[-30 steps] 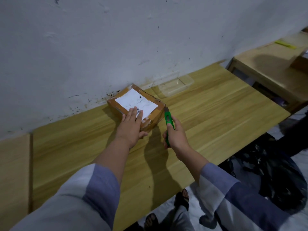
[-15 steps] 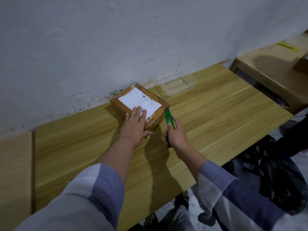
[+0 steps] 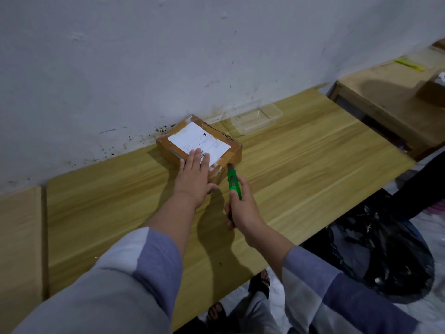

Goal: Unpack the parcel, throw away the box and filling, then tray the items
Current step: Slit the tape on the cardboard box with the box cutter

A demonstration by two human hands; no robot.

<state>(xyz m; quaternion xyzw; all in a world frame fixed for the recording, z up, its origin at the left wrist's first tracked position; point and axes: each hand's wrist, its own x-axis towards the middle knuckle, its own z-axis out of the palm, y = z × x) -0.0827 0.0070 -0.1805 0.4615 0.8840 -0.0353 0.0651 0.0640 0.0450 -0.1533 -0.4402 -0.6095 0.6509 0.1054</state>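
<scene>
A small brown cardboard parcel [image 3: 225,141] with a white shipping label lies on the wooden table [image 3: 301,169], close to the wall. My left hand [image 3: 193,175] presses flat on its near top edge, fingers together over the label. My right hand [image 3: 243,208] grips a green utility knife [image 3: 233,180], whose blade tip touches the parcel's near right side by the taped seam. A clear plastic tray [image 3: 256,118] sits empty against the wall, just right of the parcel.
A black rubbish bag [image 3: 382,251] stands open on the floor beside the table's right end. A second wooden table [image 3: 390,109] lies at the far right with a yellow object [image 3: 409,64] on it. My sandalled feet show below the table edge.
The knife in my right hand has slid back along the parcel's right side toward its near corner. My left hand stays pressed on the parcel.
</scene>
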